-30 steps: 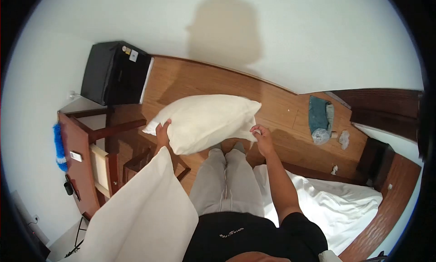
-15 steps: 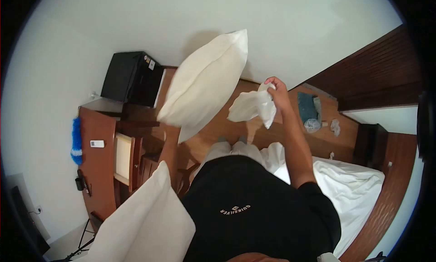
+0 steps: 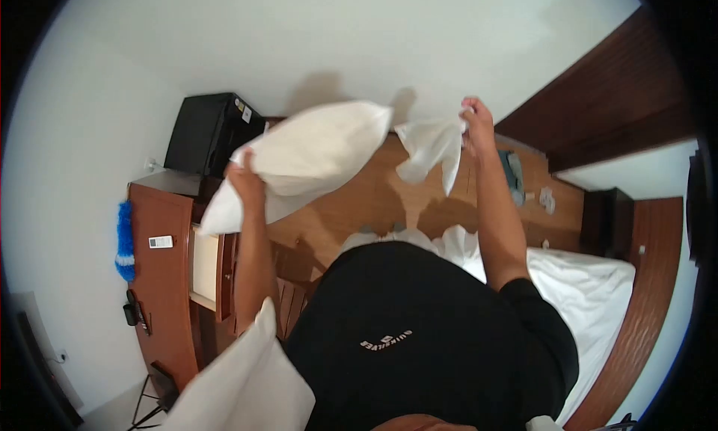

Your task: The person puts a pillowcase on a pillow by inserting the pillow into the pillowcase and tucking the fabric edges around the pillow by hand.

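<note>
A cream pillow (image 3: 321,143) is held up in front of me, tilted, its edges blurred by motion. My left hand (image 3: 245,178) grips its near left side. From my right hand (image 3: 476,126), raised on the right, hangs a small white cloth (image 3: 434,148), pinched at its top corner and apart from the pillow. Another pale fabric piece (image 3: 247,379) lies against my left side at the bottom.
On the left stand a wooden desk (image 3: 161,263) with an open drawer (image 3: 206,270) and a black mini fridge (image 3: 198,136). A bed with a white sheet (image 3: 591,296) is at the right. A teal item (image 3: 511,173) lies on the floor.
The pillow first rose, then came down and tipped flatter towards the left. The cloth, hardly visible at first, came away from the pillow and hangs higher with my right hand.
</note>
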Demonstrator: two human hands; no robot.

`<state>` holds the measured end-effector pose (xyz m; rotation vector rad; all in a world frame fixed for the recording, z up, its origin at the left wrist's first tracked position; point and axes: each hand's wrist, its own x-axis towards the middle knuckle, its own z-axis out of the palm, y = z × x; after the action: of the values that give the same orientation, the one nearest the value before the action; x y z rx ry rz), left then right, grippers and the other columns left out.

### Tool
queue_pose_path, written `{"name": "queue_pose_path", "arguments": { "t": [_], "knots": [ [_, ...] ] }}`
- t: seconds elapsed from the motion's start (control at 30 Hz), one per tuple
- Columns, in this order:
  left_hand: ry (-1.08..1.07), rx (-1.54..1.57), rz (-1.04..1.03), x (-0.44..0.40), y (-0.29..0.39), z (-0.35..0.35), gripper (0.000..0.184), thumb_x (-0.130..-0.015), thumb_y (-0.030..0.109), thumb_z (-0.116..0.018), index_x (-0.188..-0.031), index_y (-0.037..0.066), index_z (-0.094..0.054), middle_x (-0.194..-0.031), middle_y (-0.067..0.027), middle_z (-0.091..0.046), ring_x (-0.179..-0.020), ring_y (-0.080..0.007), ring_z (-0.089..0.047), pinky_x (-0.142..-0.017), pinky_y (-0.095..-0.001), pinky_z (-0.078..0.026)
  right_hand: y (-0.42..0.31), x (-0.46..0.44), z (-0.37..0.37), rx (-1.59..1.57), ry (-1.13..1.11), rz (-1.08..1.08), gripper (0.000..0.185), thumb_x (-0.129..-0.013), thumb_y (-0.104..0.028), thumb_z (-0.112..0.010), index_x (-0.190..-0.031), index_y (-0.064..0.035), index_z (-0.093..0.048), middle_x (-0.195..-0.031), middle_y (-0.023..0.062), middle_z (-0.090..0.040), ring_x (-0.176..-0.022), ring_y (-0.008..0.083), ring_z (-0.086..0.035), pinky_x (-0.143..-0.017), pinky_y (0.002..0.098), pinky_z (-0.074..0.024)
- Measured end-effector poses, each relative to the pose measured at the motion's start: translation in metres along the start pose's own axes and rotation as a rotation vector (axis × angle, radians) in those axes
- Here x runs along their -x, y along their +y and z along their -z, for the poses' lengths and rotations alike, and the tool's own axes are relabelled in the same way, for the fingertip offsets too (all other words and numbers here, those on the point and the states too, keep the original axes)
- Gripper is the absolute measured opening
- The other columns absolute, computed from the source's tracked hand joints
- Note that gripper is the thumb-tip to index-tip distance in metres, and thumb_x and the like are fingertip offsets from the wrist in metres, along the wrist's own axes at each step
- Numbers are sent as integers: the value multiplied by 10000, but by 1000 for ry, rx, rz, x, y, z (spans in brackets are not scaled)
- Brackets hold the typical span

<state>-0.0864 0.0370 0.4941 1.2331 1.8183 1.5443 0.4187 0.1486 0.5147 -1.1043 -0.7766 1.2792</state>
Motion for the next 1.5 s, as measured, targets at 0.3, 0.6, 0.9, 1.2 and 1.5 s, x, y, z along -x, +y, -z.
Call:
{"name": "queue_pose_path", "arguments": {
  "t": [0.3,0.6,0.9,1.2,1.5],
  "knots": [
    [-480,501,402,61,80,-3,336,-1000,321,-684,-857,17,-691,-795,-45,-681,-695,-128,-637,-596,-309,-494,-36,-10,-55,95,-217,54,225,-859,69,-570,-1010,-90,-623,-929,-31,-558,-671,46,-509,-519,207,-381],
    [-900,408,240,42,121,-72,326,-1006,294,-662,-835,19,-696,-706,39,-630,-612,-37,-543,-557,-226,-409,-63,46,-84,-47,-343,170,230,-869,66,-606,-1003,-121,-617,-992,-30,-559,-769,52,-548,-587,218,-447],
    [-1349,20,-93,-17,53,-223,147,-887,163,-698,-939,26,-693,-841,-28,-682,-743,-95,-624,-623,-260,-466,-40,132,-50,513,-514,335,199,-779,-9,-596,-930,-105,-683,-676,28,-497,-668,139,-492,-610,325,-377],
    [-1823,88,-99,72,157,-381,485,-908,310,-721,-1251,11,-552,-1184,-78,-593,-1102,-156,-546,-929,-319,-419,-62,125,52,470,-7,432,145,-782,0,-647,-898,-82,-679,-738,-12,-591,-647,101,-459,-588,314,-384],
    [-2298,-120,103,143,239,-566,767,-895,454,-754,-1436,6,-445,-1389,-115,-513,-1313,-206,-467,-1113,-369,-346,-95,78,244,428,264,436,159,-783,28,-652,-916,-58,-659,-712,-52,-415,-680,55,-445,-611,266,-375]
  ]
}}
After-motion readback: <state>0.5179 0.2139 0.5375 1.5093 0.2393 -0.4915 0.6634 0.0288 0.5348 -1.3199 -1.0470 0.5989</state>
